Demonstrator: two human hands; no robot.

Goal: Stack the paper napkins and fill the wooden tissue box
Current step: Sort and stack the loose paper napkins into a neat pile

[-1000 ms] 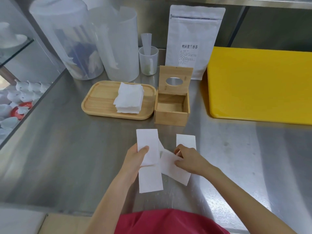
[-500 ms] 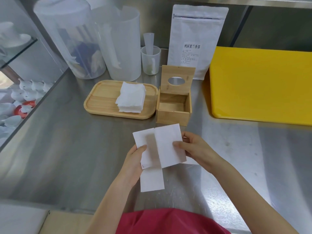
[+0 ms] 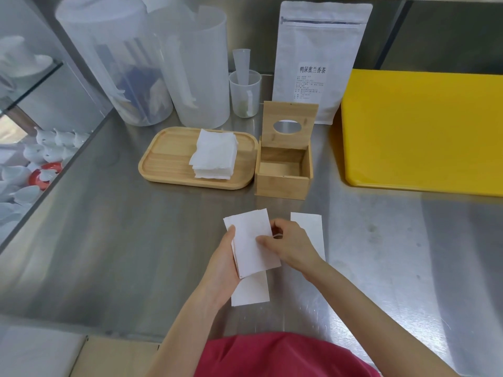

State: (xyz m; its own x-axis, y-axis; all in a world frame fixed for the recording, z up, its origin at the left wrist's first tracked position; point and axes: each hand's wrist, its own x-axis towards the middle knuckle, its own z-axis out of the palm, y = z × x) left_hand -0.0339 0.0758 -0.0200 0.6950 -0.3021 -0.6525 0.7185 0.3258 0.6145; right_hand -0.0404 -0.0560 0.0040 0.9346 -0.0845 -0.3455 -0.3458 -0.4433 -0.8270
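A folded white napkin [image 3: 251,238] is held above the steel counter near its front edge. My left hand [image 3: 223,265] grips its left side, thumb on top. My right hand [image 3: 288,244] pinches its right side. Another folded napkin [image 3: 251,292] lies on the counter under the held one, and a third napkin [image 3: 310,229] lies to the right, partly under my right hand. The wooden tissue box [image 3: 283,180] stands open behind them, its lid with an oval hole raised, nothing visible inside. A stack of napkins [image 3: 215,156] rests on the wooden tray [image 3: 166,159] left of the box.
A yellow board [image 3: 424,131] lies at the right. Behind the tray stand two translucent plastic jugs [image 3: 196,69], a small measuring cup [image 3: 245,93] and a white pouch [image 3: 321,55]. White ceramic pieces [image 3: 40,156] sit below the counter's left edge.
My right hand has folded the opened napkin's right half over to the left, so the held napkin is now narrower. The napkin on the right has come back into view.
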